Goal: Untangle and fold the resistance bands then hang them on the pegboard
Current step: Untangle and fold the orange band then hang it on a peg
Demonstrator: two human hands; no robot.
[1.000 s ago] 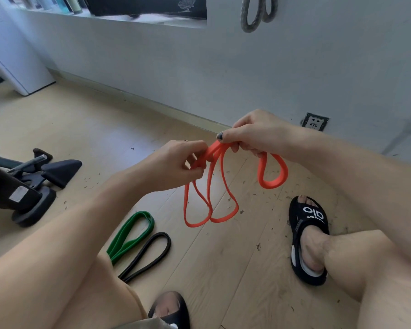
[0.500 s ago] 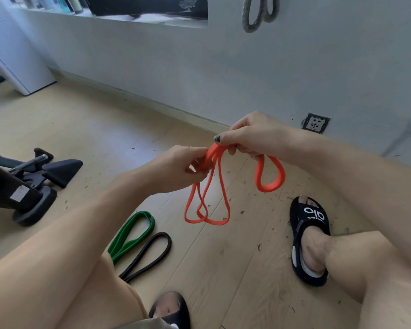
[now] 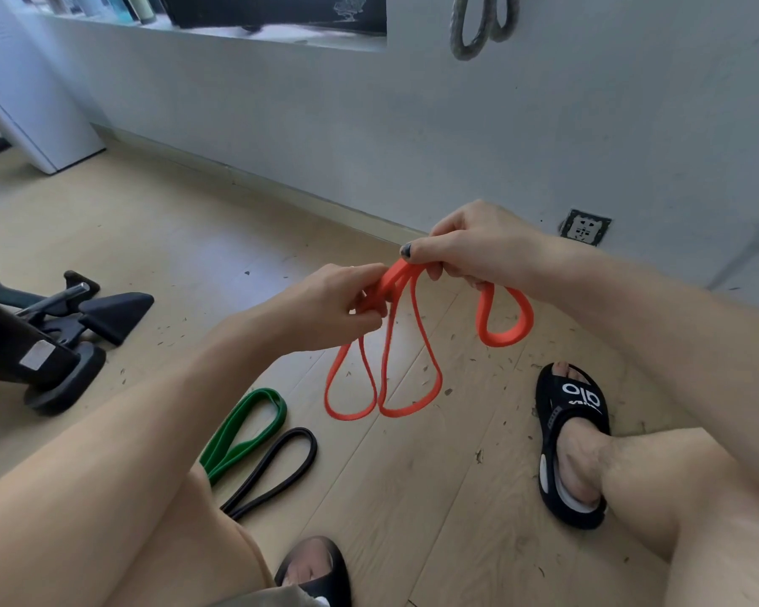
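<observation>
Wood floor point(image 3: 150, 221) under us; our left hand point(image 3: 325, 306) and right hand point(image 3: 478, 247) both pinch the bunched orange band point(image 3: 406, 339) in midair, loops dangling, green band point(image 3: 246, 427) and black band point(image 3: 277, 466) lying below.

Both bare forearms extend forward and meet at centre. The left hand point(image 3: 329, 306) is closed, knuckles up, its fingers point(image 3: 369, 313) pinched on the orange band point(image 3: 386, 343). The right hand point(image 3: 469, 245), slightly higher, is closed in a fist on the same band, thumb pointing left. The hands nearly touch.
</observation>
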